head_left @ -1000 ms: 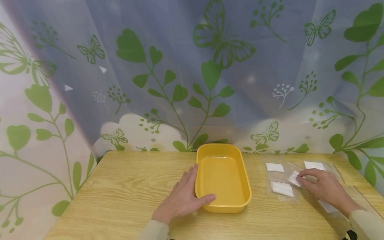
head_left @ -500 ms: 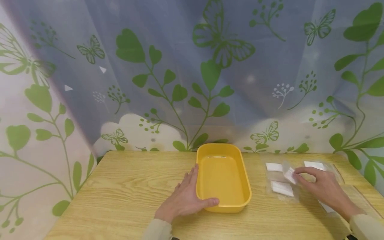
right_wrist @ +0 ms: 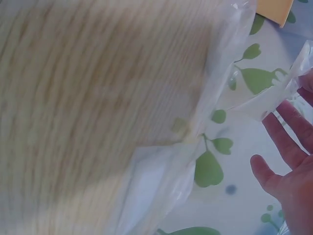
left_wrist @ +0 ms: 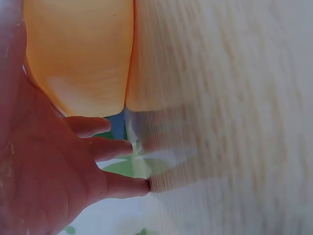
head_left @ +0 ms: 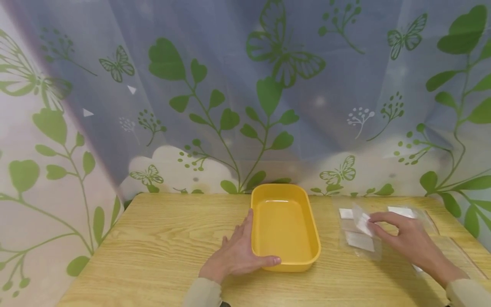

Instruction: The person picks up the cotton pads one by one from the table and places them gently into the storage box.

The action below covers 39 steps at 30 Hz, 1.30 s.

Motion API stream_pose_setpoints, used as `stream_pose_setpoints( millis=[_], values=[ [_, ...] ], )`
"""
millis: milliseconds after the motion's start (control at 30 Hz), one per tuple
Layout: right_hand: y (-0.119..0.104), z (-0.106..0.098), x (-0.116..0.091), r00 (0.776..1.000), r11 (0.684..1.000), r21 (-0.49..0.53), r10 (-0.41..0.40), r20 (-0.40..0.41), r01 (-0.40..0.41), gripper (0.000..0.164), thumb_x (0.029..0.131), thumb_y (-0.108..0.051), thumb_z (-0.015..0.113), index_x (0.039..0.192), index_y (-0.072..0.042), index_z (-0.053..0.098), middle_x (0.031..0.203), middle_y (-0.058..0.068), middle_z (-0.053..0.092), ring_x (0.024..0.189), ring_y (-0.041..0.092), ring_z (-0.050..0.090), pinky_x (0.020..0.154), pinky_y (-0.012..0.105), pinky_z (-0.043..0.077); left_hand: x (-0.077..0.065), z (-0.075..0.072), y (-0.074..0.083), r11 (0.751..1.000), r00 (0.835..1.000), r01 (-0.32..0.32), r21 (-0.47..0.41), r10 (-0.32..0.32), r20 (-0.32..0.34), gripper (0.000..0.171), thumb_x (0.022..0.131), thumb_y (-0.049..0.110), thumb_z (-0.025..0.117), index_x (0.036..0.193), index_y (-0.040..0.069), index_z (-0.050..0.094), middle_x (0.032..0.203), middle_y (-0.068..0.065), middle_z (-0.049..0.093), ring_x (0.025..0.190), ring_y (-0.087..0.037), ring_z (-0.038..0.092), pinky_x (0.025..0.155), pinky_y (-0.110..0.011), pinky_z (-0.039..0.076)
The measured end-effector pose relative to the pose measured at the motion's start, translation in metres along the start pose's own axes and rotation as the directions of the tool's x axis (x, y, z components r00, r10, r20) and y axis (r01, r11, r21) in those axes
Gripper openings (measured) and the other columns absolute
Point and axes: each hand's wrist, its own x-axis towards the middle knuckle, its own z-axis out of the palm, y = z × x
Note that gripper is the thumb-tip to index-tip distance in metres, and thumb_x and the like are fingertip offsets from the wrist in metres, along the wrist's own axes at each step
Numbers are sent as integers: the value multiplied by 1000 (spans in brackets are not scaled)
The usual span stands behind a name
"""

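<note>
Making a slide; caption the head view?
Left hand rests against yellow tray; right hand pinches a clear packet over the table.

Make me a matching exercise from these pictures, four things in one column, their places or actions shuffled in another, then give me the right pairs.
Things
1. Yellow rounded rectangular tray
2. Left hand
3. Right hand
4. Blue-and-white curtain printed with green leaves

Places or actions
A. Pinching a small clear plastic packet with white contents
B. Hanging behind the wood-grain table
C. On the table, between the hands
D. Touching the tray

Right pairs: 1-C, 2-D, 3-A, 4-B.
</note>
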Motion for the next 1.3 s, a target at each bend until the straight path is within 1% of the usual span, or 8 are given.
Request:
stream_pose_setpoints(
  millis=[233, 467, 600, 867, 967, 1133, 1167, 1300],
  values=[
    [-17, 0, 8, 999, 999, 26, -36, -12, 37, 38, 69, 3, 87, 96, -22, 79, 99, 5, 80, 105, -27, 51, 87, -3, 40, 1, 1, -1, 1000, 1000, 12, 12, -12, 8, 135, 73, 80, 71, 165, 26, -11, 171, -15, 20, 155, -44, 27, 121, -75, 12],
    [-36, 4, 21, 992, 991, 54, -125, -22, 126, 40, 64, 7, 88, 92, -20, 80, 100, 2, 80, 106, -23, 55, 90, -1, 43, 0, -1, 0, 999, 999, 29, 43, -30, 16, 134, 74, 83, 68, 165, 26, -11, 165, -25, 30, 153, -47, 29, 122, -74, 15],
    [-44, 8, 24, 989, 985, 84, -145, -36, 148, 43, 63, 7, 88, 94, -21, 81, 101, 3, 80, 105, -16, 61, 92, 0, 43, 1, -1, 0, 999, 999, 30, 42, -31, 16, 134, 74, 83, 69, 165, 26, -11, 162, -28, 34, 152, -48, 30, 121, -75, 15],
    [-56, 17, 29, 977, 974, 87, -207, -60, 211, 44, 62, 4, 89, 97, -23, 80, 104, 1, 79, 95, 8, 72, 95, 6, 42, 0, -1, -1, 998, 1000, 24, 50, -25, 14, 134, 74, 83, 68, 165, 25, -12, 162, -23, 37, 152, -48, 30, 120, -76, 13],
    [-60, 19, 31, 971, 967, 91, -233, -60, 238, 39, 67, 0, 88, 98, -23, 81, 105, 1, 79, 93, 15, 73, 94, 8, 44, -1, -1, -1, 999, 999, 28, 36, -28, 18, 134, 74, 82, 68, 165, 25, -12, 162, -23, 37, 153, -48, 29, 121, -76, 12],
    [-65, 22, 35, 961, 956, 107, -269, -64, 274, 12, 86, -22, 82, 98, -21, 81, 106, 0, 79, 93, 21, 73, 99, 5, 44, -1, 0, 0, 999, 999, 32, 27, -33, 27, 133, 76, 81, 69, 165, 25, -13, 162, -25, 37, 153, -48, 28, 121, -76, 12],
    [-67, 23, 36, 960, 954, 115, -272, -65, 278, 11, 90, -28, 79, 97, -20, 81, 105, 1, 79, 93, 21, 73, 100, 5, 43, -1, 0, 0, 999, 999, 32, 24, -33, 28, 133, 76, 80, 69, 165, 25, -13, 162, -25, 37, 153, -48, 27, 120, -76, 12],
    [-73, 28, 39, 952, 944, 129, -297, -75, 304, 36, 102, -47, 60, 96, -18, 81, 105, 3, 79, 94, 22, 72, 105, 6, 39, -1, 1, 0, 999, 999, 27, 25, -28, 26, 134, 75, 81, 69, 165, 25, -13, 161, -25, 38, 153, -47, 28, 120, -77, 12]
  ],
)
